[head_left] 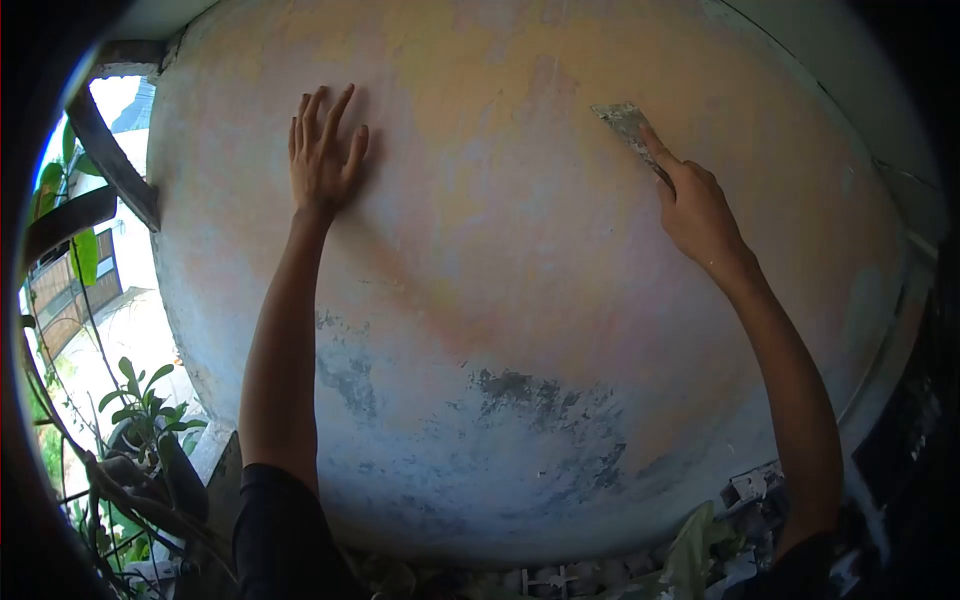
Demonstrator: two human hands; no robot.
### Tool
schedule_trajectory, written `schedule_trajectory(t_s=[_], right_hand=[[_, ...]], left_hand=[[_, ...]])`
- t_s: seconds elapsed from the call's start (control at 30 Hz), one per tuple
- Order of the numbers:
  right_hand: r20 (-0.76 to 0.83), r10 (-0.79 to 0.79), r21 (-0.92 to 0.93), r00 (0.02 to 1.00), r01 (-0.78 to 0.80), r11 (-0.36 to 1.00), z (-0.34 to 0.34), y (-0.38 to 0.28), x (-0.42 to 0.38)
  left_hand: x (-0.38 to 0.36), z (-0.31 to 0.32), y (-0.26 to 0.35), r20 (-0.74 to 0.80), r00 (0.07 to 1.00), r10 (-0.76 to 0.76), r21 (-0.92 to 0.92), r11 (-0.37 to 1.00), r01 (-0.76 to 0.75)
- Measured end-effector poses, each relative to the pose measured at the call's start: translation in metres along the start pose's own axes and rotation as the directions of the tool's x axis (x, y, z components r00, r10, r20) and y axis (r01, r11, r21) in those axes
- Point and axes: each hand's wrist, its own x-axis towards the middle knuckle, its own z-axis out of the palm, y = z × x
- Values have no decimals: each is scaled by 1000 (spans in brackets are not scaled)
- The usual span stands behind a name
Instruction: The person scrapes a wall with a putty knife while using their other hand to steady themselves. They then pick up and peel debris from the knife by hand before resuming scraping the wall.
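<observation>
My right hand [697, 208] is wrapped round the handle of a paint scraper [626, 122], with the index finger stretched along it toward the blade. Its flat metal blade is stained and points up and left, at the surface of the wall [480, 230]. Farther left, my left hand [322, 155] is raised against the wall with its fingers spread and nothing in it. The wall has worn, patchy paint in yellow, pink and pale blue. Dark grey bare patches [515, 392] show on its lower part.
A potted plant [145, 405] and twisted branches stand at the lower left beside an opening to the outdoors. Wooden beams [115, 160] cross that opening. Along the wall's foot lie a large pale green leaf [690, 548] and cluttered objects, hard to make out.
</observation>
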Motion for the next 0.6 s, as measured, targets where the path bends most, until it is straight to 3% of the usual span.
schedule_trajectory(t_s=[0.07, 0.17, 0.3, 0.37, 0.6], right_hand=[[6, 53, 295, 999, -52, 954, 21, -2, -15], [17, 1, 400, 1000, -8, 916, 48, -30, -32], [148, 14, 445, 989, -79, 892, 59, -79, -20], [-72, -176, 388, 982, 190, 902, 79, -86, -8], [-67, -112, 367, 991, 129, 921, 93, -101, -11]], left_hand=[[-2, -3, -2, 4, 1000, -2, 87, 996, 2], [-2, 1, -5, -8, 1000, -24, 62, 998, 25], [-3, -3, -2, -7, 999, -32, 85, 996, 32], [-4, -3, -2, 2, 999, -38, 94, 995, 38], [-3, -1, -4, 10, 999, -38, 103, 994, 36]])
